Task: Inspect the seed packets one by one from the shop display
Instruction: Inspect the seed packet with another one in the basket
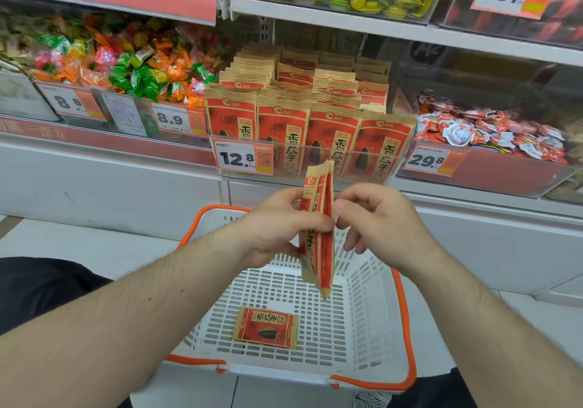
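My left hand pinches two upright packets; right hand fingers loosely curled beside them, holding nothing; one packet flat in basket.

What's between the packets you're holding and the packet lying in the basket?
Only bare white slotted basket floor, seen from the head camera: the held red-and-tan seed packets hang above it, and the red-and-tan seed packet lying flat sits nearer you.

- Both bare forearms reach forward from the lower corners and converge at mid-frame.
- The left hand is raised with its back toward the camera, thumb and curled fingers forming a pinching grip.
- The right hand sits just beside it, fingers loosely bent, thumb tip near the left thumb.
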